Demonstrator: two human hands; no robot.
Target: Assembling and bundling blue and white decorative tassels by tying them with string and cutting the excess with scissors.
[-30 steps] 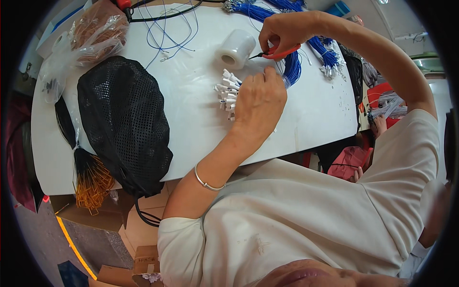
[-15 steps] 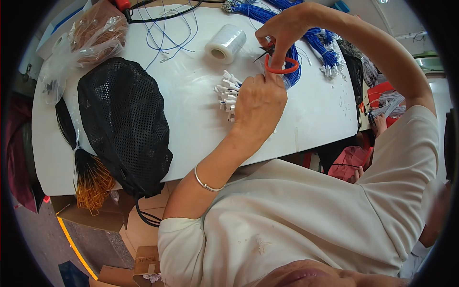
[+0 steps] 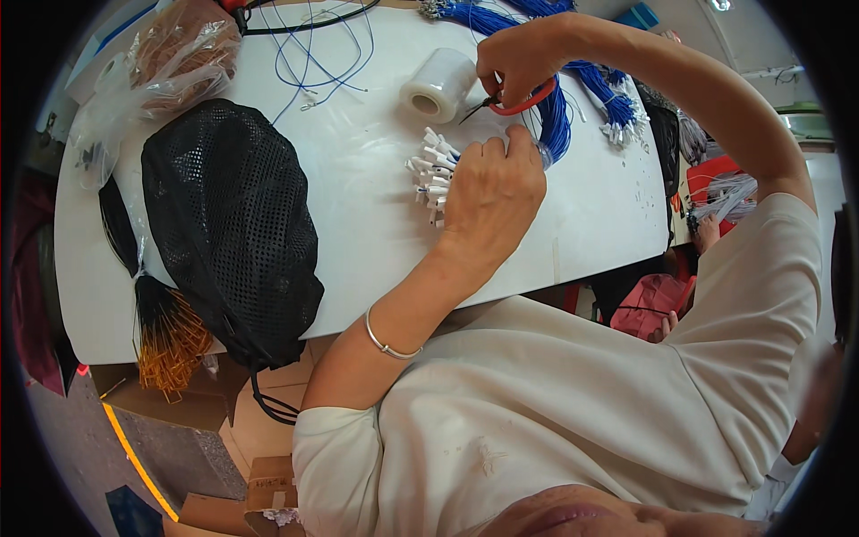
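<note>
My left hand (image 3: 495, 183) is closed round a bundle of blue wires (image 3: 557, 116), near the end where white connectors (image 3: 434, 170) fan out. The wires run out past the hand toward the far side of the table, and clear film seems to wrap them beside my fingers. Just beyond, my right hand (image 3: 526, 58) grips a pair of scissors (image 3: 528, 100) with red handles. Their dark pointed blades aim left, above the connectors and apart from them. A roll of clear stretch film (image 3: 438, 88) sits on the table left of the scissors.
A black mesh bag (image 3: 233, 233) lies on the white table (image 3: 367, 197), beside black wires with orange ends (image 3: 170, 331). Loose blue wires (image 3: 309, 54) and a plastic bag (image 3: 183, 63) are at the far left. More blue bundles (image 3: 613, 107) lie at right; a co-worker's hand (image 3: 707, 234) shows beyond.
My right hand has moved slightly up and away from my left, and the scissors have turned with their blades pointing lower left. The film roll has shifted right. My left hand still grips the bundle.
</note>
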